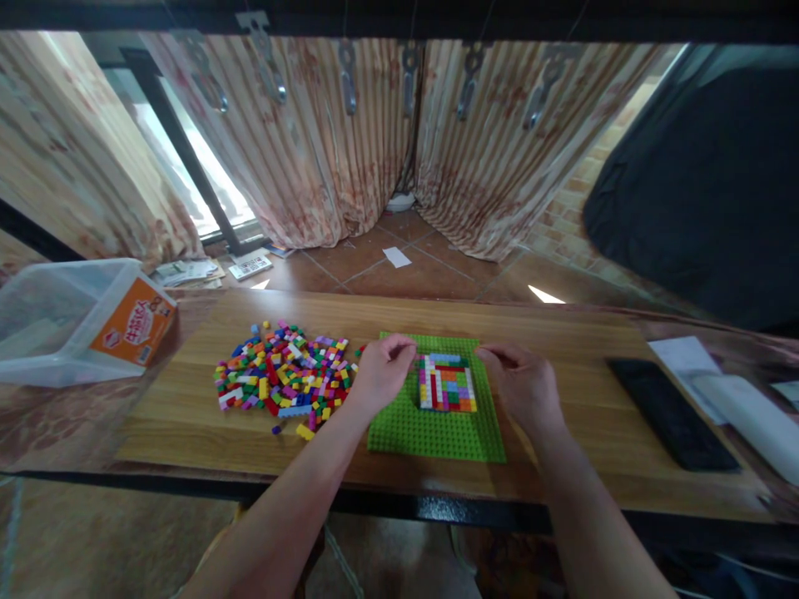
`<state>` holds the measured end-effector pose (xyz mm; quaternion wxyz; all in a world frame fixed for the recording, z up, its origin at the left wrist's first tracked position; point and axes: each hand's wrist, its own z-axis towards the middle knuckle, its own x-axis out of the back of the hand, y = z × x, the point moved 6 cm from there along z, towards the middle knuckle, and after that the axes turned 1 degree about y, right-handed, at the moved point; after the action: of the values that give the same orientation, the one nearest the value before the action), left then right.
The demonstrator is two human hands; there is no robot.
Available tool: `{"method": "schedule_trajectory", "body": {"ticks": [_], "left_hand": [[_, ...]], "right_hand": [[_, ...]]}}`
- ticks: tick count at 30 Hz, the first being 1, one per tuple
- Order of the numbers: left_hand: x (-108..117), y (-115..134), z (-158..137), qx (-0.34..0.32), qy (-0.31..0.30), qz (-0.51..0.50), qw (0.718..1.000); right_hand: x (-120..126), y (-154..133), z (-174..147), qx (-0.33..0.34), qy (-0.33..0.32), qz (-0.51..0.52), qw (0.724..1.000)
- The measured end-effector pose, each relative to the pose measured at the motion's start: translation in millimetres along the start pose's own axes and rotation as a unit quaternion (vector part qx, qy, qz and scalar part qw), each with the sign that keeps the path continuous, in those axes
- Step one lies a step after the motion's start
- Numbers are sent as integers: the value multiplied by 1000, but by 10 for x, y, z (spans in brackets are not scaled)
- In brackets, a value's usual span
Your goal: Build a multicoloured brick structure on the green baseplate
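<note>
**Surroundings, edge to edge**

Patterned curtains (pixel 325 150) seen hung across upper frame, metal hooks (pixel 473 79) suspended before them. At middle left, clear plastic bin (pixel 59 329) with orange label (pixel 137 323) noted; printed papers (pixel 250 264) spotted just beyond. White sheet (pixel 397 257) observed on tiled floor (pixel 349 270), centre. Large dark mass (pixel 699 191) noted upper right; flat black object (pixel 674 413) recorded lower right.

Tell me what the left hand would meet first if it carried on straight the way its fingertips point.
Most likely the multicoloured brick build on the green baseplate, near its far left corner. Depth is unclear: if the left hand is raised, it may pass over towards the right hand.
</note>
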<state>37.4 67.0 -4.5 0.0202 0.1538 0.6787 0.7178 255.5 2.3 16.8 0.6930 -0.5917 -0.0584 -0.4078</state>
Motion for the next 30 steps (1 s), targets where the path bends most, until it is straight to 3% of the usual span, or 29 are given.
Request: {"method": "schedule_trajectory", "body": {"ticks": [5, 19, 30], "left_hand": [[-18, 50, -18, -38, -21, 131, 990], [-68, 65, -64, -58, -42, 173, 982], [-80, 44, -63, -57, -51, 179, 981]], "right_hand": [[-119, 43, -4, 14, -54, 10, 998], [-177, -80, -61, 84, -60, -48, 994], [-250, 74, -33, 3, -94, 35, 995]]}}
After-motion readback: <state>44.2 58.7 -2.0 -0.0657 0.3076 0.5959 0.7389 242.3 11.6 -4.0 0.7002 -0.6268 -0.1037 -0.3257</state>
